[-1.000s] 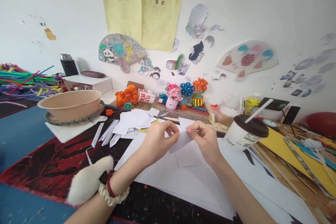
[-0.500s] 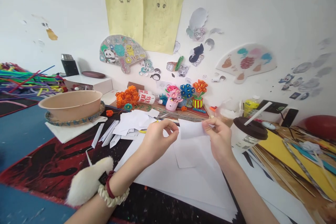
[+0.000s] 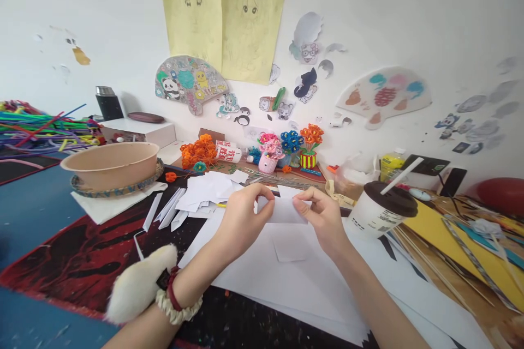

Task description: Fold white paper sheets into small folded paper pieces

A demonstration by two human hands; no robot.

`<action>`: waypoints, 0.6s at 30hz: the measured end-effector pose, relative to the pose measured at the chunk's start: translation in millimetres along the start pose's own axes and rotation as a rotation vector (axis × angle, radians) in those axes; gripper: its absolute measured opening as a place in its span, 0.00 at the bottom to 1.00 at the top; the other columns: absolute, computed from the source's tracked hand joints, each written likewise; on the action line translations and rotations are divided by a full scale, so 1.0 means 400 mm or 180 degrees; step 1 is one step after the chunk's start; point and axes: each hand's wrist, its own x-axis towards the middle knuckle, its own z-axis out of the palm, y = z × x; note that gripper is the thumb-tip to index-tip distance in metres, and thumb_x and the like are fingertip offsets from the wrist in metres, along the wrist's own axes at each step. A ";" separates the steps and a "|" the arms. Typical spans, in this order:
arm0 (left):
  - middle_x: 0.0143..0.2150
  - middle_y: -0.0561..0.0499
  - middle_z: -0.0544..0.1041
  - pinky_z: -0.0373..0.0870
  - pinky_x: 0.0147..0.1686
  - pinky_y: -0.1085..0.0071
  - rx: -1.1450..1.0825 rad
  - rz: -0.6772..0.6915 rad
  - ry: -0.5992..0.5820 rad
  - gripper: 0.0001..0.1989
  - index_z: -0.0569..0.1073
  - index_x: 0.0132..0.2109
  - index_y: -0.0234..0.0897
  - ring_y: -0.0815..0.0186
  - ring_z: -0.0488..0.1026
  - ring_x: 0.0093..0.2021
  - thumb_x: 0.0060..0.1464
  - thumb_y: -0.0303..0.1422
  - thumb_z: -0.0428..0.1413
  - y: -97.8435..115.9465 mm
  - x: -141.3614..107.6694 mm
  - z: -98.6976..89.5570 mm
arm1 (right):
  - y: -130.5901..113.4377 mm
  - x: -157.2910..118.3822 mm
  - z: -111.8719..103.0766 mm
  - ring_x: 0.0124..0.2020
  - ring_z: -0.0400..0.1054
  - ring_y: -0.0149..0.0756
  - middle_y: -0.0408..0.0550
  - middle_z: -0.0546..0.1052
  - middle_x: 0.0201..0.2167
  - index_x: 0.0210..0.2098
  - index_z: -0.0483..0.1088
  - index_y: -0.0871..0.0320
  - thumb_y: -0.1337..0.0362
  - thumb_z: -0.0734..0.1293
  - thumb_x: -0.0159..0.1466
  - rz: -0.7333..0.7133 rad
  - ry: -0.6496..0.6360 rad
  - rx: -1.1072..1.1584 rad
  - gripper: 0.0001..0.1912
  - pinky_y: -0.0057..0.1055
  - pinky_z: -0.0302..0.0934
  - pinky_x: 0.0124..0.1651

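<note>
Between my two hands is a small piece of white paper [image 3: 284, 211], raised above larger white sheets [image 3: 295, 289]. My left hand [image 3: 249, 215] pinches its left edge between thumb and fingers. On its upper right edge, my right hand [image 3: 321, 212] grips it the same way. Part of the paper stands up behind the fingertips, and it looks bent along the top. Beneath it, a small square of white paper [image 3: 289, 248] lies on the big sheets. Left of my hands are a pile of white paper pieces [image 3: 208, 188] and several folded paper strips [image 3: 170, 207].
A drink cup [image 3: 379, 210] with a straw stands close to my right forearm. A beige basin [image 3: 110, 163] sits at left, near a fluffy white object [image 3: 141, 283] by my left wrist. Pipe-cleaner flowers [image 3: 272, 147] line the back, and yellow card [image 3: 454, 234] lies at right.
My right hand has moved left, closer to my left hand. My left hand, apart from the paper's left edge before, now pinches it, and the paper has shifted left and bent.
</note>
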 end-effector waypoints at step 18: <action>0.34 0.51 0.75 0.65 0.36 0.69 0.0503 0.0404 -0.0465 0.05 0.70 0.34 0.38 0.64 0.71 0.36 0.50 0.25 0.51 -0.009 -0.005 0.012 | -0.032 -0.025 0.026 0.26 0.67 0.36 0.44 0.75 0.23 0.27 0.74 0.53 0.62 0.66 0.60 -0.0970 -0.0601 -0.1444 0.06 0.33 0.61 0.30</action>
